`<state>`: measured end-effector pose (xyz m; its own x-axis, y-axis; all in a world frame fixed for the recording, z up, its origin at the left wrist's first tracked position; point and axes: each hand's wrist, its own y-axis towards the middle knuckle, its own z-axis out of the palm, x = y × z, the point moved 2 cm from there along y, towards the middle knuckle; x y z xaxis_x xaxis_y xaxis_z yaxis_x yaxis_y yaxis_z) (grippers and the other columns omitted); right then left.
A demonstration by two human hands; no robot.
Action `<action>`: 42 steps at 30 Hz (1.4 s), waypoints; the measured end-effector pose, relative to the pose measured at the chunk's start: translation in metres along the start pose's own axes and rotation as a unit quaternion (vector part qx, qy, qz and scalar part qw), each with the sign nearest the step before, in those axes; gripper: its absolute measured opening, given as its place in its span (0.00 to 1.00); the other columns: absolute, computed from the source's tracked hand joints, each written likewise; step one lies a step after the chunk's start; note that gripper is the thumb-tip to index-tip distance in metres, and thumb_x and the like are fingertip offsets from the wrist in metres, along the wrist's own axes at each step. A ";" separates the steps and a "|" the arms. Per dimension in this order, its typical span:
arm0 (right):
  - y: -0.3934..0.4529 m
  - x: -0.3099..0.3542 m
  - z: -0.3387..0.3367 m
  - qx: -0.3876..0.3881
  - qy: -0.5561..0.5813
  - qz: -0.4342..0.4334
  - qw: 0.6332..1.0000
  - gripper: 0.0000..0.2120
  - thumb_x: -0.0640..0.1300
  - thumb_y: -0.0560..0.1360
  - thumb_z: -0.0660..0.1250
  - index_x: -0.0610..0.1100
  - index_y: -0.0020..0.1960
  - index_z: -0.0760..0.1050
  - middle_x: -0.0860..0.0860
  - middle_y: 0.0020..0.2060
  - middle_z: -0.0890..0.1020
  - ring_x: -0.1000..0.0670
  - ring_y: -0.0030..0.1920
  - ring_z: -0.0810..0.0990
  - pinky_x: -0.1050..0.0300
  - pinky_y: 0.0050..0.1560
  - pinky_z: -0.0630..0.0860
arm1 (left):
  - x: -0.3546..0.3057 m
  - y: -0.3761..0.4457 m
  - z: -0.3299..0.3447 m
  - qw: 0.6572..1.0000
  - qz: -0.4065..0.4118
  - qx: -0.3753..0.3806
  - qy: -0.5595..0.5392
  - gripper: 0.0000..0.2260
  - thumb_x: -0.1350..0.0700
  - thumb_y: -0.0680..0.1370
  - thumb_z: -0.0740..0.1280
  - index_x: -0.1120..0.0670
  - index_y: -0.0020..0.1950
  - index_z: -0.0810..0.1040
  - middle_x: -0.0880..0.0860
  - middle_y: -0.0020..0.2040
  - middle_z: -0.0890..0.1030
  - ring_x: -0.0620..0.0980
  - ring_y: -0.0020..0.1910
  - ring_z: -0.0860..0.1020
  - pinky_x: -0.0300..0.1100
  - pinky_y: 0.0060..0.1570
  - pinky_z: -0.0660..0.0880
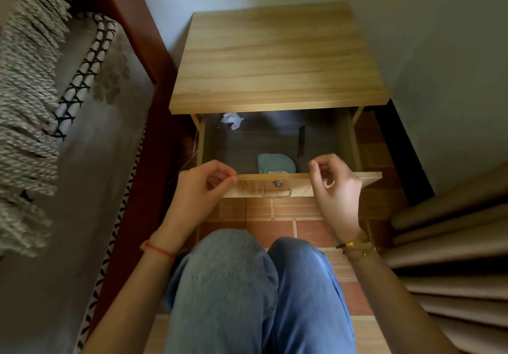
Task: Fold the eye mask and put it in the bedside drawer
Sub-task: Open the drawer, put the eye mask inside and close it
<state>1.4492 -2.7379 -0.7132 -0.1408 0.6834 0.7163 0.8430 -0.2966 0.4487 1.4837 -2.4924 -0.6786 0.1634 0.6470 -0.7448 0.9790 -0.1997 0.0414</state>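
The folded eye mask (276, 163), pale blue-grey, lies inside the pulled-out bedside drawer (297, 186), near its front wall. My left hand (203, 186) hovers at the left end of the drawer front with fingers curled and nothing in it. My right hand (334, 183) hovers at the right end of the drawer front, fingers loosely curled, also holding nothing. Both hands are apart from the mask. A metal handle (276, 191) and lock sit at the middle of the drawer front.
The wooden bedside table (277, 59) stands against the wall. A crumpled white paper (232, 119) and a dark strip (301, 140) lie in the drawer. A bed with a fringed blanket (24, 106) is left. Curtain folds (453, 243) hang right. My knees (247, 285) are below.
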 end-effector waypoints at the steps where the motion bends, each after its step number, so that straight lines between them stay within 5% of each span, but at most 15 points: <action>1: -0.007 0.000 -0.001 0.006 -0.009 0.002 1.000 0.04 0.40 0.77 0.65 0.42 0.44 0.77 0.50 0.35 0.79 0.53 0.36 0.77 0.69 0.37 0.70 | 0.003 -0.005 0.003 1.000 -0.003 0.005 0.002 0.03 0.56 0.74 0.72 0.50 0.46 0.83 0.43 0.39 0.82 0.37 0.41 0.79 0.25 0.40 0.73; 7: -0.028 -0.007 -0.001 0.035 -0.034 0.050 0.998 0.05 0.40 0.77 0.66 0.39 0.43 0.77 0.48 0.35 0.80 0.52 0.35 0.77 0.73 0.34 0.68 | 0.021 -0.007 0.017 0.996 -0.019 0.073 0.047 0.06 0.54 0.75 0.70 0.50 0.50 0.84 0.45 0.46 0.85 0.39 0.46 0.80 0.36 0.49 0.77; 20: -0.028 -0.019 0.002 0.029 -0.023 0.079 0.996 0.06 0.42 0.77 0.66 0.42 0.48 0.81 0.49 0.42 0.84 0.58 0.41 0.76 0.81 0.41 0.67 | 0.028 -0.002 0.030 0.996 -0.001 -0.005 0.094 0.09 0.57 0.78 0.65 0.54 0.54 0.83 0.50 0.49 0.85 0.39 0.44 0.77 0.24 0.43 0.66; 25: -0.017 -0.019 0.004 0.011 0.000 0.091 0.996 0.05 0.45 0.77 0.66 0.47 0.47 0.81 0.56 0.41 0.80 0.60 0.41 0.76 0.79 0.41 0.68 | 0.024 0.000 0.025 0.995 0.022 -0.052 0.076 0.08 0.57 0.79 0.65 0.53 0.51 0.84 0.46 0.46 0.84 0.34 0.40 0.76 0.22 0.41 0.69; 42: 0.045 -0.023 0.024 -0.012 0.013 0.057 0.998 0.08 0.43 0.77 0.66 0.43 0.44 0.83 0.49 0.40 0.85 0.51 0.40 0.81 0.66 0.42 0.72 | 0.026 0.059 0.026 0.992 0.055 -0.089 0.073 0.09 0.55 0.79 0.63 0.52 0.52 0.83 0.46 0.48 0.84 0.37 0.46 0.78 0.24 0.45 0.70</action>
<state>1.5032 -2.7511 -0.7227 -0.0581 0.6260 0.7777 0.8418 -0.3880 0.3752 1.5423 -2.5067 -0.7128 0.2731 0.7304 -0.6260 0.9583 -0.1498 0.2432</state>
